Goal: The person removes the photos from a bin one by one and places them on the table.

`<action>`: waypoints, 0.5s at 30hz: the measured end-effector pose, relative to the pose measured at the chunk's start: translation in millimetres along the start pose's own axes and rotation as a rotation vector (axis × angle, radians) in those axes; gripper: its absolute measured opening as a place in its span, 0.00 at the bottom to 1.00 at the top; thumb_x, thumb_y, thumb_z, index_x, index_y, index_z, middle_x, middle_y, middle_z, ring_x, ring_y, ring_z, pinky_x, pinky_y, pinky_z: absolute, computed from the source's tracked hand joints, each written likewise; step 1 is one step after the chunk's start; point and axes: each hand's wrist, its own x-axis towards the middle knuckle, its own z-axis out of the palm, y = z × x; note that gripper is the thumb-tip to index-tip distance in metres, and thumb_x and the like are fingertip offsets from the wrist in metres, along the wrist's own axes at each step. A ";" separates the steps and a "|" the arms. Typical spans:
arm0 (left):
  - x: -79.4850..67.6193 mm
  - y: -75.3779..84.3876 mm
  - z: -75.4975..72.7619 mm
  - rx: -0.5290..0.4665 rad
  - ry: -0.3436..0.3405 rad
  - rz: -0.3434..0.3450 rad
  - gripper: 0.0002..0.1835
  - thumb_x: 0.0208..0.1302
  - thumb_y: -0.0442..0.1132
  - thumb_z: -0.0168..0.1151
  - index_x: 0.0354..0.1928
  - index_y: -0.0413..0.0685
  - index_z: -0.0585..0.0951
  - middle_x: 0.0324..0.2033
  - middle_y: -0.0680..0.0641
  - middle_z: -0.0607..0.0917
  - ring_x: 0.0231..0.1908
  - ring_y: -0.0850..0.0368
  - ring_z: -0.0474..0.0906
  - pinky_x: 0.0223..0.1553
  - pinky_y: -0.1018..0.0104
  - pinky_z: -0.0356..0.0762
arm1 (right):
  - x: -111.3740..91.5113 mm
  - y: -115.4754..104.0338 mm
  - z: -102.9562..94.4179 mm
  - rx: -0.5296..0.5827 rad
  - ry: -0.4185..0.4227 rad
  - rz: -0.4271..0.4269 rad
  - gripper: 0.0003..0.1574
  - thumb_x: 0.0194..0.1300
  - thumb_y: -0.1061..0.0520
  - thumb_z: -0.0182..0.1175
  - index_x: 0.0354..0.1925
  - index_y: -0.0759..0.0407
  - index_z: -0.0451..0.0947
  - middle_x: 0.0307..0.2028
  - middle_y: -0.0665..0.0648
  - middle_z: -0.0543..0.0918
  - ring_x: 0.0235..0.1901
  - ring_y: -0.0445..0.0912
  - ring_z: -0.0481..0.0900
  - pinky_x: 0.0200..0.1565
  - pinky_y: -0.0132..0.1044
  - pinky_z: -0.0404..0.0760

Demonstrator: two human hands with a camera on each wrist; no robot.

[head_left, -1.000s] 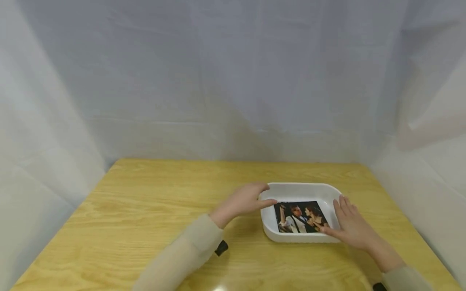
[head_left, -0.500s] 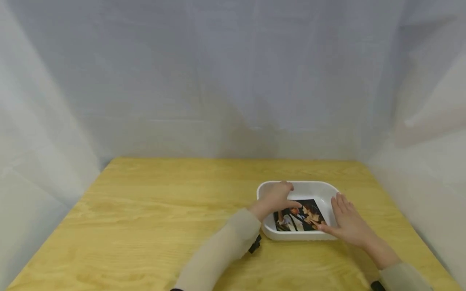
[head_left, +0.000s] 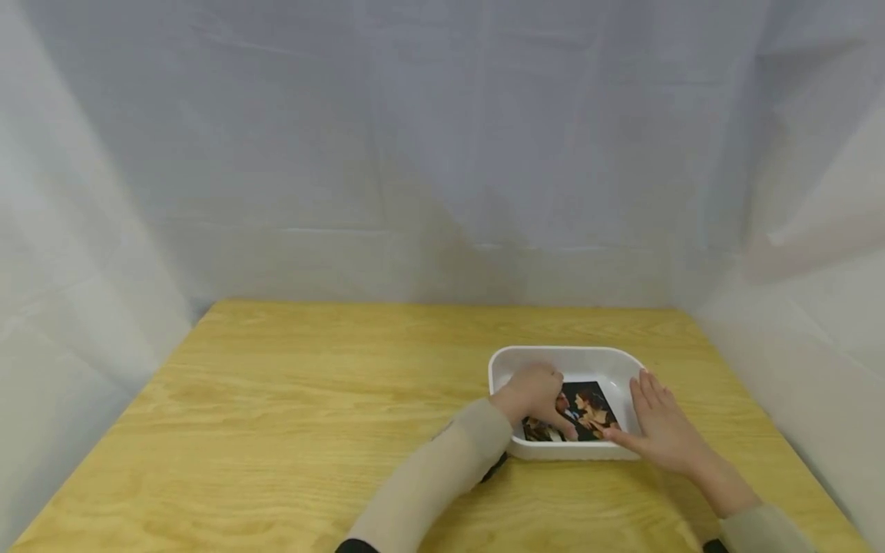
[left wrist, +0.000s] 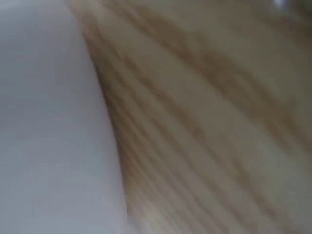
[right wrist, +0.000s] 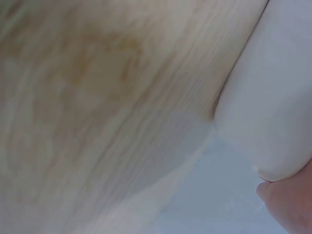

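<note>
A white tray [head_left: 574, 452] with rounded corners stands on the table, right of the middle. On its floor lies a flat, dark-bordered picture [head_left: 596, 411] of two people. My left hand [head_left: 535, 392] reaches into the tray over the picture's left part. Its thumb points toward the front edge; the other fingers are bent down and hidden beneath the hand. My right hand [head_left: 667, 430] rests on the tray's right rim, fingers straight, thumb along the front right corner. In the right wrist view, part of that hand [right wrist: 292, 200] touches the tray's wall [right wrist: 273, 97].
The wooden table [head_left: 311, 399] extends widely to the left of the tray. White sheeting [head_left: 442, 153] hangs behind it and along both sides. In the left wrist view, the tray's pale side [left wrist: 53, 126] stands beside the blurred wood grain.
My left hand has moved right from the tray's left rim into the tray, then down over the picture. My right hand keeps its place on the rim; the picture stays put.
</note>
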 end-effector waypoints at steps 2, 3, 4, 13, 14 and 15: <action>0.4 0.6 1.4 0.045 -0.001 0.016 0.37 0.30 0.76 0.58 0.33 0.52 0.75 0.28 0.56 0.74 0.30 0.63 0.69 0.34 0.73 0.68 | -0.2 0.5 0.0 -0.002 -0.001 0.003 0.60 0.55 0.35 0.54 0.59 0.84 0.44 0.61 0.80 0.40 0.62 0.66 0.36 0.58 0.58 0.38; 0.5 0.9 2.0 0.055 0.000 0.019 0.37 0.30 0.76 0.58 0.33 0.53 0.75 0.28 0.56 0.74 0.31 0.63 0.69 0.35 0.73 0.68 | -0.2 0.6 0.0 -0.002 -0.001 0.003 0.60 0.55 0.35 0.53 0.59 0.84 0.44 0.61 0.80 0.40 0.62 0.66 0.35 0.58 0.58 0.38; 0.6 1.2 2.3 0.055 -0.002 0.018 0.36 0.30 0.75 0.58 0.33 0.53 0.75 0.28 0.56 0.74 0.31 0.62 0.68 0.36 0.73 0.67 | -0.1 0.8 0.0 -0.005 -0.001 0.001 0.60 0.56 0.35 0.53 0.59 0.84 0.44 0.61 0.80 0.41 0.62 0.66 0.35 0.58 0.58 0.37; 0.8 4.2 1.3 0.064 -0.012 0.014 0.33 0.32 0.73 0.58 0.33 0.55 0.74 0.30 0.56 0.72 0.34 0.63 0.66 0.41 0.72 0.64 | -2.3 -1.8 -5.8 0.001 -0.005 0.004 0.60 0.56 0.36 0.53 0.59 0.84 0.44 0.60 0.80 0.41 0.62 0.67 0.36 0.57 0.60 0.39; 0.9 4.0 1.2 0.057 -0.013 0.013 0.32 0.32 0.73 0.58 0.32 0.56 0.73 0.30 0.56 0.72 0.34 0.63 0.66 0.41 0.72 0.64 | -2.1 -2.0 -6.4 -0.003 -0.005 0.004 0.60 0.56 0.36 0.53 0.59 0.85 0.44 0.60 0.80 0.41 0.61 0.67 0.37 0.57 0.60 0.40; 1.1 3.7 1.1 0.047 -0.012 0.013 0.31 0.32 0.72 0.59 0.31 0.56 0.73 0.30 0.57 0.72 0.33 0.63 0.66 0.40 0.72 0.64 | -2.1 -2.4 -7.0 -0.004 -0.005 0.005 0.60 0.56 0.36 0.53 0.59 0.85 0.44 0.60 0.81 0.41 0.61 0.67 0.37 0.57 0.60 0.40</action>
